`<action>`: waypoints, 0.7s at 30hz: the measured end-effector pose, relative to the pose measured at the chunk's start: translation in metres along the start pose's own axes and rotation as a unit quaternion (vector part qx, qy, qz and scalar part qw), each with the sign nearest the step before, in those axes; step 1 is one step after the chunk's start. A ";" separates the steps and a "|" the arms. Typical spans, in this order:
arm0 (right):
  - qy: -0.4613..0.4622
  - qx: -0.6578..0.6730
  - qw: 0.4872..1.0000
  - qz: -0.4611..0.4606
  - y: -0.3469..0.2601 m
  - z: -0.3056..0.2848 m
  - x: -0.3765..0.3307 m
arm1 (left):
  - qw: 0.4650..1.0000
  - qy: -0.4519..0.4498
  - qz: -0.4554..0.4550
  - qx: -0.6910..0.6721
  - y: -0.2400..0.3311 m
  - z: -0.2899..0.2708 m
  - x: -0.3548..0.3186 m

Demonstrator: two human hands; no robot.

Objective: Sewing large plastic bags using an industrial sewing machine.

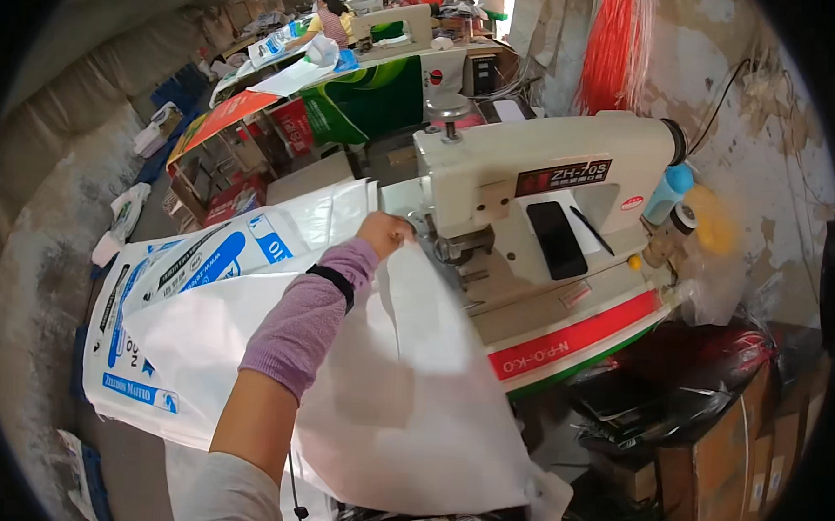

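A large white sack stretches in front of me, its plain side up. My left hand is closed on its upper edge, close beside the needle area of a cream industrial sewing machine. A purple sleeve and a dark band cover that wrist. At the lower right, my right hand grips the sack's near corner; it looks pale and blurred, and its fingers show only in part. Under the plain sheet, on the left, lie more white sacks with blue and black print.
On the machine's bed lie a black phone and a dark pen. Behind it stands a blue cup. Red strands hang by the wall. Cardboard boxes stand at lower right. Another person works farther back.
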State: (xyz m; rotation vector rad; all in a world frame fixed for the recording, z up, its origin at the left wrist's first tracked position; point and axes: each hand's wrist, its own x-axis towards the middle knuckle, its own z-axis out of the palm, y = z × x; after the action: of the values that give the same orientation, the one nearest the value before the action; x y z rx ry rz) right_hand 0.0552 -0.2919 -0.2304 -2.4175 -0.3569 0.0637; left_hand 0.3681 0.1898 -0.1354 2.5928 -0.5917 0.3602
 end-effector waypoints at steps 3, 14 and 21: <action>-0.012 -0.068 0.994 -0.083 -0.006 -0.015 -0.001 | 0.998 0.005 0.060 0.025 0.011 0.039 0.006; -0.082 0.119 0.989 -0.025 0.002 0.005 0.016 | 0.961 0.030 0.136 0.238 0.055 0.032 0.005; -0.025 0.136 0.985 -0.104 -0.051 0.006 0.099 | 0.878 -0.320 0.352 -0.046 0.113 0.025 -0.089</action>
State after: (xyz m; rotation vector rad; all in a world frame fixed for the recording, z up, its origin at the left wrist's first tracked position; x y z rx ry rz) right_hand 0.1370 -0.2244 -0.1977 -2.1000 -0.5833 0.0755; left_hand 0.2416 0.1172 -0.1458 2.2772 -1.7401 -0.3394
